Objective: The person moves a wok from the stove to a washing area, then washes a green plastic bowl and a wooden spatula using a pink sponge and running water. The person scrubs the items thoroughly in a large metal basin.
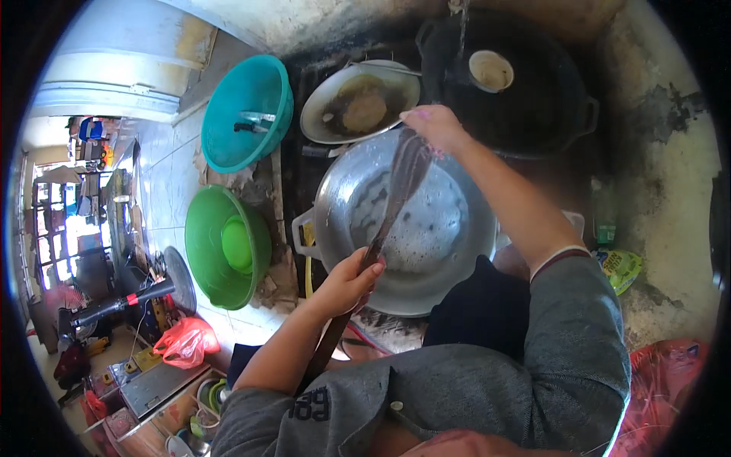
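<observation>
A long wooden stirring paddle (406,165) slants over a large aluminium basin (337,214) with side handles. My left hand (349,281) is wrapped around the paddle's handle near the basin's front left rim. At the upper end, my right hand (440,127) presses over the wide wet blade. Pink scrubbing mesh (432,151) shows at the edge of that hand, against the wood; most of it is hidden under the fingers. Foamy, cloudy water (420,237) covers the basin's bottom, below the paddle.
Water runs from a tap (464,23) into a big dark pot (542,103), where a pale bowl (491,71) sits. Behind the basin lies a stained metal pan (365,105). A teal basin (228,114) with a knife and a green basin (200,251) stand left. A bottle (605,217) stands right.
</observation>
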Tool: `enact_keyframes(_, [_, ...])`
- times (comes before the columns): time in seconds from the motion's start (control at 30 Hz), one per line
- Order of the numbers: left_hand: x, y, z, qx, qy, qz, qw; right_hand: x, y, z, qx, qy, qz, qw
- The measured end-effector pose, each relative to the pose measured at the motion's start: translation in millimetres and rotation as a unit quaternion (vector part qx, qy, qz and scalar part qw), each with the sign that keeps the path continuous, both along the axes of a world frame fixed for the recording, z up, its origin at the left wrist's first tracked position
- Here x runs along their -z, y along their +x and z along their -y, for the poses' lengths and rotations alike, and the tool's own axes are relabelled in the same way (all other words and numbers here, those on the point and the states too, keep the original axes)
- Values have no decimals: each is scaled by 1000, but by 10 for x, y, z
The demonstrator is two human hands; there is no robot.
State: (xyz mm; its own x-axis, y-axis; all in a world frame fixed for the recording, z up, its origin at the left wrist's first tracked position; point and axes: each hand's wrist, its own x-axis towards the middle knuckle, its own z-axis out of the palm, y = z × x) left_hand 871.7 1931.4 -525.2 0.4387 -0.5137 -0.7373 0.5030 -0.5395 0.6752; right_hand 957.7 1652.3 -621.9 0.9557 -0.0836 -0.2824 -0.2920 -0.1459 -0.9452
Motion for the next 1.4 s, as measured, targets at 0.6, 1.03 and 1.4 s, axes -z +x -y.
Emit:
enact_keyframes(0.6, [206,850,722,-370,-126,256,884,-592,-181,-518,-101,11,53,993])
enact_keyframes(1.03, [270,1214,794,-550,-317,133,761,-429,-335,-890,-44,-191,323,926])
enact_keyframes(1.4, [234,1340,268,-402,-228,271,845,-651,-1040,502,-76,-203,130,968])
